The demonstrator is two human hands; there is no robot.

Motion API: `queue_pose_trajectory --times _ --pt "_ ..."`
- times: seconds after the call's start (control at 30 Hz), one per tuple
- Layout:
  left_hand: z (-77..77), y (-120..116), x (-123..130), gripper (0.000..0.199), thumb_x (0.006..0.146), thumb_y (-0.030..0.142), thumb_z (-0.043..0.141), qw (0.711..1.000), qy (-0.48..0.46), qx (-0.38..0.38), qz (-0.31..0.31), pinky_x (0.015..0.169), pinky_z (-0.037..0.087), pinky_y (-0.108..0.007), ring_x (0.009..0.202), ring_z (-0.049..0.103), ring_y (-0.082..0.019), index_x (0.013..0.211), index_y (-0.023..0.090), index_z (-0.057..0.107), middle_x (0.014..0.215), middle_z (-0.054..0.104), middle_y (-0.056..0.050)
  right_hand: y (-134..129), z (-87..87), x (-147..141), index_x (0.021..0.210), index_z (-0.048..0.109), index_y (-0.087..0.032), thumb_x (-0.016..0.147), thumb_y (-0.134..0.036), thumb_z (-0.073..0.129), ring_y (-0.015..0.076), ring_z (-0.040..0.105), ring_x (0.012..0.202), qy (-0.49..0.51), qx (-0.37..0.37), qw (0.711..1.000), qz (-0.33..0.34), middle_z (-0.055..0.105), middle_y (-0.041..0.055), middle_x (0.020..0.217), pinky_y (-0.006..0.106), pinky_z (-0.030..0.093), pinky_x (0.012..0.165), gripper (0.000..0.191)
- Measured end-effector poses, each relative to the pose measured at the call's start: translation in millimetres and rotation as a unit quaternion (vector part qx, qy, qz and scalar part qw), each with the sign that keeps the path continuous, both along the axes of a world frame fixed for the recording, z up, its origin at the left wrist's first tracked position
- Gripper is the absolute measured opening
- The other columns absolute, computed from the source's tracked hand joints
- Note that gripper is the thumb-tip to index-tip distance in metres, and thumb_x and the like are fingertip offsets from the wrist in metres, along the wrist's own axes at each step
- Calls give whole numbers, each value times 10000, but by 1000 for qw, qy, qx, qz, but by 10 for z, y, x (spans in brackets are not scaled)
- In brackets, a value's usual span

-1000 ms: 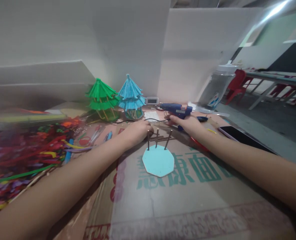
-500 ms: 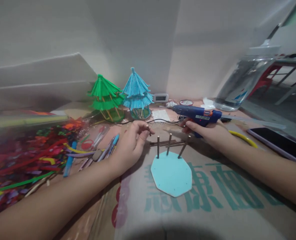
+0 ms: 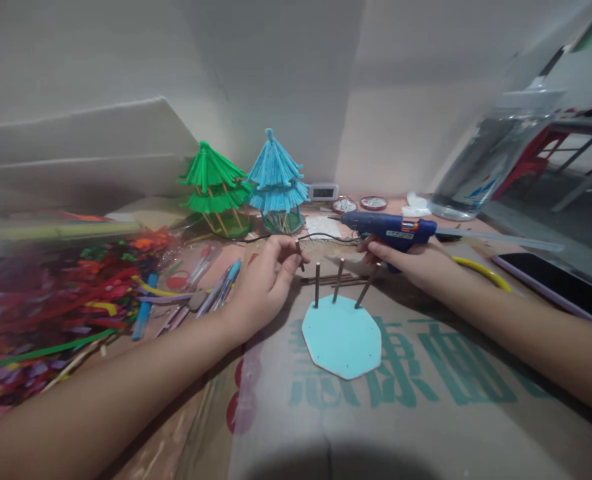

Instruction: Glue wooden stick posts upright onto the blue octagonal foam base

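Between its thumb and fingers, my left hand [image 3: 269, 277] pinches a short brown stick [image 3: 300, 255], held nearly upright. My right hand [image 3: 416, 260] is wrapped round a blue hot glue gun [image 3: 386, 227], its nozzle pointing left and a clear glue stick [image 3: 506, 240] jutting from its back. Below and between the hands lies a light-blue octagonal board [image 3: 343, 343]. Three brown sticks [image 3: 337, 281] stand along its far edge, the right one leaning; small dark dots mark the other corners. Behind them, loose brown sticks [image 3: 321, 281] lie on the cardboard [image 3: 286, 433].
Green [image 3: 215, 180] and blue [image 3: 277, 177] model pavilions stand at the back beside a small digital clock [image 3: 323, 192]. Colourful craft scraps [image 3: 51, 320] and pens [image 3: 221, 290] crowd the left. A phone [image 3: 561, 283] and a large clear bottle [image 3: 481, 160] are at right.
In my left hand the brown stick has turned more upright and shows more of its length. My right hand keeps the glue gun almost in place. The whole view has shifted slightly.
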State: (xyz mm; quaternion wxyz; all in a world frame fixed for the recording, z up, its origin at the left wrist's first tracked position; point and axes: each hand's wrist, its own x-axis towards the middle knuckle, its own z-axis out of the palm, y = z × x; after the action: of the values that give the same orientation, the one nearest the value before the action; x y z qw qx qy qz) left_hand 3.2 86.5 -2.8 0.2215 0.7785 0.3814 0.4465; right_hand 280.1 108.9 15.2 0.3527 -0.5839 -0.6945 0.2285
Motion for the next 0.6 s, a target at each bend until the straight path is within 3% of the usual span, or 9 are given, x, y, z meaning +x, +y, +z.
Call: queue_pose_trajectory --times 0.13,0.2,0.3,0.37,0.5,0.6 --pt "-27 16 19 130 1035 316 418 1000 -21 -21 -8 933 491 -365 1024 641 -189 1062 213 492 1056 669 -64 -10 11 -13 760 737 -198 828 -558 611 283 718 818 10 -5 1000 7 766 88 805 408 559 815 388" --pt "-27 58 38 132 1008 336 473 992 -94 -84 -17 816 542 -322 924 664 -171 1055 213 479 1002 664 -46 -19 23 -24 774 736 -198 825 -551 617 279 721 820 14 -13 1000 5 768 93 816 400 568 805 377" --pt "22 152 51 290 925 289 582 948 -234 -216 -12 532 508 -226 635 624 -121 1158 205 432 823 625 17 -26 32 -32 795 737 -194 813 -543 632 282 724 814 12 -11 1000 2 770 94 815 408 571 814 366" --pt "87 204 41 420 872 204 609 916 -294 -272 4 449 458 -187 538 575 -96 1245 190 416 758 604 42 -22 23 -33 810 738 -190 800 -536 648 284 727 804 19 0 1000 6 769 91 806 412 574 810 358" --pt "219 225 -3 364 840 109 565 885 -328 -330 20 448 468 -156 535 576 -71 1197 174 539 764 604 25 -6 -3 -38 854 737 -182 784 -512 684 267 726 762 43 13 999 14 767 91 803 384 590 750 341" --pt "273 192 -20 238 855 127 557 888 -312 -337 24 477 503 -168 571 605 -81 1082 154 626 784 612 -4 1 -8 -42 868 744 -183 793 -485 691 259 723 749 42 21 999 23 767 87 808 382 590 752 315"
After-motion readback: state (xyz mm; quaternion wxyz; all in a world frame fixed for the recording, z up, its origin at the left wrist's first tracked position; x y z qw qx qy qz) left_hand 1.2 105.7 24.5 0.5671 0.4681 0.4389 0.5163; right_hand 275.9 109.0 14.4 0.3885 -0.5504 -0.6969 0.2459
